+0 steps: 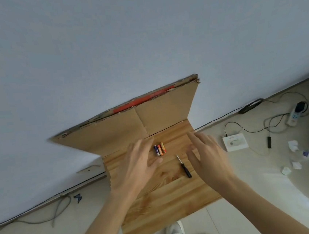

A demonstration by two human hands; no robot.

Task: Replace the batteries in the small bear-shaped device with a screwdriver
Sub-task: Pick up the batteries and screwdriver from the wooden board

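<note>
Batteries (160,149) and screwdriver (184,166) lying untouched on wooden surface (164,201) between spread, empty fingers of left hand (135,164) and right hand (207,157).

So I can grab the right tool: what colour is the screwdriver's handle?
Black, with a thin silver shaft; the screwdriver shows best in the head view.

a bare home room: tiled floor (236,213), plain wall (104,46), power strip (294,116), crumpled tissues (294,145).

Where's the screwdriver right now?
The screwdriver lies on the wooden board, untouched, just left of the right hand and below the batteries.
</note>
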